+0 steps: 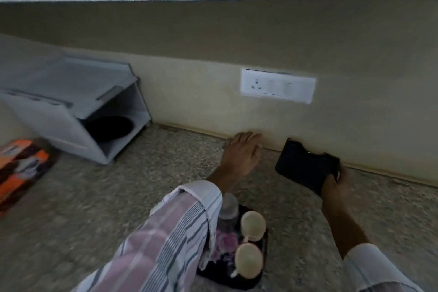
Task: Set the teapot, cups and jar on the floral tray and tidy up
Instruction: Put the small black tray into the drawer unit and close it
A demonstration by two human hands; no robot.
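Fingers (333, 179) of the right hand (336, 187) curl round the lower corner of a flat black tray-like thing (305, 165), pinching it, tilted up off the surface (94, 208) at about 3 o'clock from the frame centre. Nearest, at 6 o'clock, the floral tray (225, 244) sits on the speckled surface, partly hidden under the left striped sleeve (170, 232). Two cream cups (253, 222) lie on it, mouths facing the camera, one toward 12 o'clock of the other, nearly touching. A clear jar (228, 211) stands at the tray's 11 o'clock corner, just beside the farther cup. Teapot not visible; the sleeve covers the tray's left part. Left hand (241, 152) reaches past the tray toward the wall, fingers straight and close together, palm down, holding nothing; whether it touches the surface can't be told, frame blurred. At 9 o'clock, an orange-and-black packet (21, 168) lies flat at the frame edge. Beyond it at 10 o'clock, a white rack (71, 106) with a dark round pan (107, 127) under it. Far, at 1 o'clock on the wall, a white switch plate (277, 85).
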